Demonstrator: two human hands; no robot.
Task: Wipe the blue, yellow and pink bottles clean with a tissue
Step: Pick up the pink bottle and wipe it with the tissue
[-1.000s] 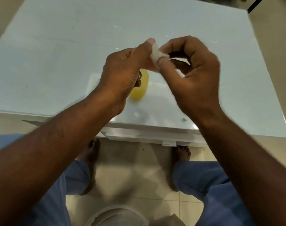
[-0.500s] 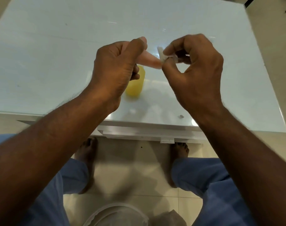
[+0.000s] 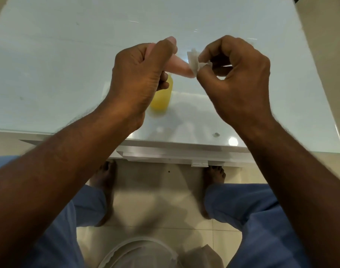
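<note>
Up above a pale, glossy glass table (image 3: 49, 64), both hands work at the same small job. Furthest left, the left hand (image 3: 138, 80) is curled into a tight fist around the pink bottle (image 3: 179, 67), a smooth, soft-looking plastic piece held well clear of the tabletop; one rounded end pokes out above the thumb, and the other end sticks out to the right, toward the other hand. Just below and behind that fist stands the yellow bottle (image 3: 162, 97), a translucent, rounded cylinder resting upright on the glass, its top hidden by the left hand's knuckles. Next comes the tissue (image 3: 194, 61), a small, crumpled, white wad with ragged edges, pressed against the protruding end of the pink bottle. Furthest right, the right hand (image 3: 236, 78) pinches the tissue between thumb and forefinger, the remaining fingers bent loosely inward toward the palm. Both forearms are bare. Below the table's near edge, blue trouser legs (image 3: 262, 219) and bare feet (image 3: 213, 176) show on shiny beige floor tiles (image 3: 155, 200). A blue bottle is nowhere in sight.
</note>
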